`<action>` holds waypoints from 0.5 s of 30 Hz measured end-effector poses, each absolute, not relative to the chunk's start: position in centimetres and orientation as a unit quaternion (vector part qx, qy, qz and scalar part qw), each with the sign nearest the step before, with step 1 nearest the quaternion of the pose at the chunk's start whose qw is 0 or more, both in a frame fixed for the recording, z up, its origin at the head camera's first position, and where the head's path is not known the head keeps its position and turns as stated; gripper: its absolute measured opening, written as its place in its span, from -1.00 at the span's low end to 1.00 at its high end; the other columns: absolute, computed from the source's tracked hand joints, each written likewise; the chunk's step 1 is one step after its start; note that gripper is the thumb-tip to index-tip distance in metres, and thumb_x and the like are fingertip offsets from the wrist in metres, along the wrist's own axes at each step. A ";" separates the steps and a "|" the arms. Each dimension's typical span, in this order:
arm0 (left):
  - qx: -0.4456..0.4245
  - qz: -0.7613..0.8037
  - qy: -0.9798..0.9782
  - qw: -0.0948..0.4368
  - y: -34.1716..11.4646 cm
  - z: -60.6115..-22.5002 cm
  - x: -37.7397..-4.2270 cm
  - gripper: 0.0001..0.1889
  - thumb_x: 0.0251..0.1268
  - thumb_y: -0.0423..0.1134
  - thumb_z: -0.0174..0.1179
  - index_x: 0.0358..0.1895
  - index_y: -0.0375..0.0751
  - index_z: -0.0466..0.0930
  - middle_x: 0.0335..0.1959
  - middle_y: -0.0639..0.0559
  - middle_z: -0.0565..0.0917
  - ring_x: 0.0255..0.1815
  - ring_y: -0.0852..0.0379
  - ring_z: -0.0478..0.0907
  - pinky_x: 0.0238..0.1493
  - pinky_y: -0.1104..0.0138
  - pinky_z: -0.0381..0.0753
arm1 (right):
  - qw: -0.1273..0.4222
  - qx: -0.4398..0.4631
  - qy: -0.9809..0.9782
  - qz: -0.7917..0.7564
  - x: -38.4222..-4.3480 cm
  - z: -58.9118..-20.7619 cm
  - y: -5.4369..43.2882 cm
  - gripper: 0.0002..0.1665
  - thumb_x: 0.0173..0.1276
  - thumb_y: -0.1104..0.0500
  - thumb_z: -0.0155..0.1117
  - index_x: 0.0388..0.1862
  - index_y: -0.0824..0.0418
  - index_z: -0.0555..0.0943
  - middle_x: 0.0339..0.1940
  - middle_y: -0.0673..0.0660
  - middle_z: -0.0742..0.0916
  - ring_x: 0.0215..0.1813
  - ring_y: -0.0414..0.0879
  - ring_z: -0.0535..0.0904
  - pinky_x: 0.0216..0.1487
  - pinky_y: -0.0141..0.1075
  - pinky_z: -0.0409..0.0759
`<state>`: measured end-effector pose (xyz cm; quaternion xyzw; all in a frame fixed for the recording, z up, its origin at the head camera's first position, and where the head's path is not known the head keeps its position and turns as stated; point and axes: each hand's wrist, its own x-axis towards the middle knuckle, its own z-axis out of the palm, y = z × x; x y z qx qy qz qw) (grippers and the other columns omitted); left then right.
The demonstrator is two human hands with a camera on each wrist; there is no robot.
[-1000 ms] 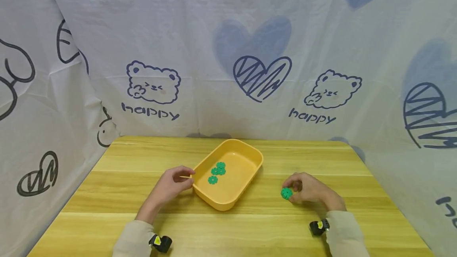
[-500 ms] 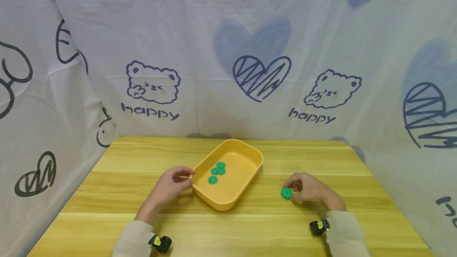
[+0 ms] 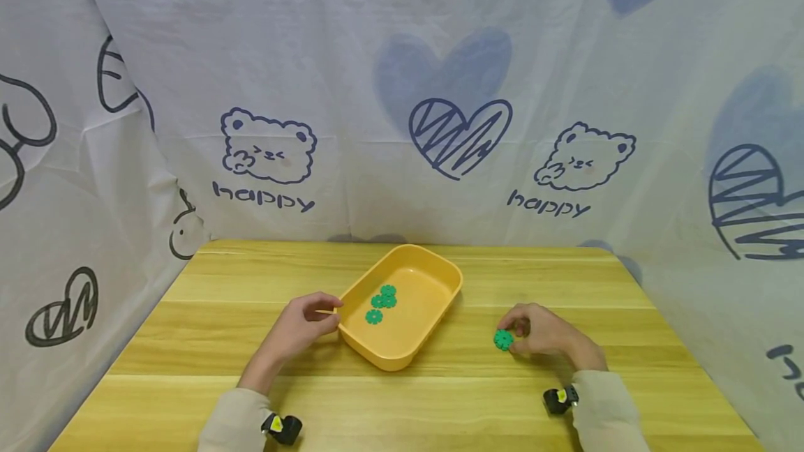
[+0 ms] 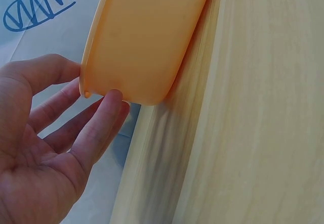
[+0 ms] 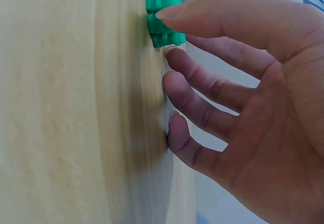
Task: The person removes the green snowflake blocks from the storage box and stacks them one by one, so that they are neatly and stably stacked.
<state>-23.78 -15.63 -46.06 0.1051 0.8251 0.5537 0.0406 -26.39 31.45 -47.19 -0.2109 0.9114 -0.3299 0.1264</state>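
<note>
In the head view a yellow-orange plastic basin [image 3: 408, 347] sits mid-table, set at a slant. Several green snowflake-shaped building discs [image 3: 374, 317] lie on its floor. My left hand [image 3: 308, 321] grips the basin's left corner, thumb and fingertips on either side of it; the left wrist view shows fingertips at the rim [image 4: 87, 77]. Right of the basin, my right hand [image 3: 540, 330] pinches a small stack of green snowflake discs [image 5: 164, 14] low over the table. In the right wrist view the thumb crosses the stack's side, with the remaining fingers bent below it.
The wood-grain table [image 3: 440, 410] reaches back to a pale curtain [image 3: 364, 159] printed with hearts and bears. More curtain hangs at both sides. A small black camera [image 3: 283, 428] is strapped to the left wrist, and another camera [image 3: 559, 400] to the right.
</note>
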 end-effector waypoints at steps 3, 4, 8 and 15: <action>0.105 0.553 0.825 0.040 -15.6 -46.1 -23.8 -0.70 0.43 -0.26 0.29 0.14 -0.26 0.65 0.21 -0.25 0.67 0.13 -0.11 0.72 0.11 0.14 0.77 | 0.127 -0.208 0.912 -0.330 -26.4 -47.2 31.4 -0.62 0.08 0.30 0.53 -0.06 0.22 0.74 -0.19 0.08 0.66 -0.19 -0.06 0.50 -0.23 -0.40 0.52; 0.105 0.553 0.825 0.040 -15.6 -46.1 -23.8 -0.70 0.43 -0.26 0.29 0.14 -0.26 0.65 0.21 -0.25 0.67 0.13 -0.11 0.72 0.11 0.15 0.77 | 0.128 -0.207 0.912 -0.330 -26.3 -47.2 31.4 -0.62 0.08 0.30 0.54 -0.06 0.22 0.74 -0.19 0.08 0.66 -0.19 -0.06 0.50 -0.23 -0.40 0.52; 0.106 0.553 0.825 0.040 -15.6 -46.1 -23.7 -0.70 0.43 -0.26 0.29 0.14 -0.27 0.65 0.21 -0.25 0.67 0.13 -0.11 0.72 0.11 0.14 0.77 | 0.128 -0.205 0.913 -0.329 -26.3 -47.2 31.4 -0.62 0.09 0.29 0.54 -0.06 0.21 0.74 -0.19 0.08 0.66 -0.19 -0.07 0.50 -0.22 -0.40 0.52; 0.105 0.554 0.825 0.039 -15.6 -46.0 -23.7 -0.70 0.43 -0.26 0.29 0.15 -0.27 0.65 0.22 -0.25 0.67 0.15 -0.13 0.72 0.12 0.13 0.77 | 0.132 -0.195 0.915 -0.326 -26.3 -47.0 31.4 -0.59 0.08 0.25 0.56 -0.04 0.19 0.74 -0.16 0.08 0.68 -0.15 -0.07 0.51 -0.19 -0.38 0.54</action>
